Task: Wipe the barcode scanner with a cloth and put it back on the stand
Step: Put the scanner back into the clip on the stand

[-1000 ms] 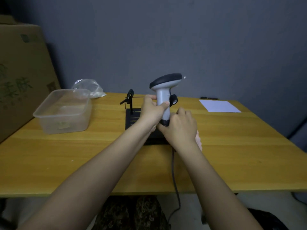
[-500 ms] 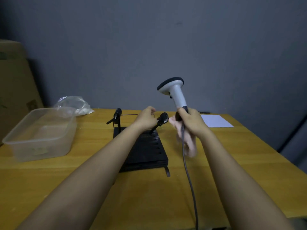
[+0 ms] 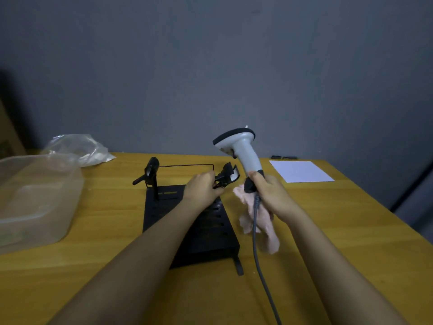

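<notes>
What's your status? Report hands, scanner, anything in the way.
Right hand grips scanner handle plus pink cloth, scanner off the stand. Left hand on the stand's clip. Cable hangs over the table edge; stand unobstructed.

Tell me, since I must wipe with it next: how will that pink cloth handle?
Probably floppy: the pink cloth hangs in loose folds below the right hand. Likely light, since it dangles from the same grip as the barcode scanner. Its cable may tangle with it.

Clear tub (image 3: 35, 198) cut off left
</notes>
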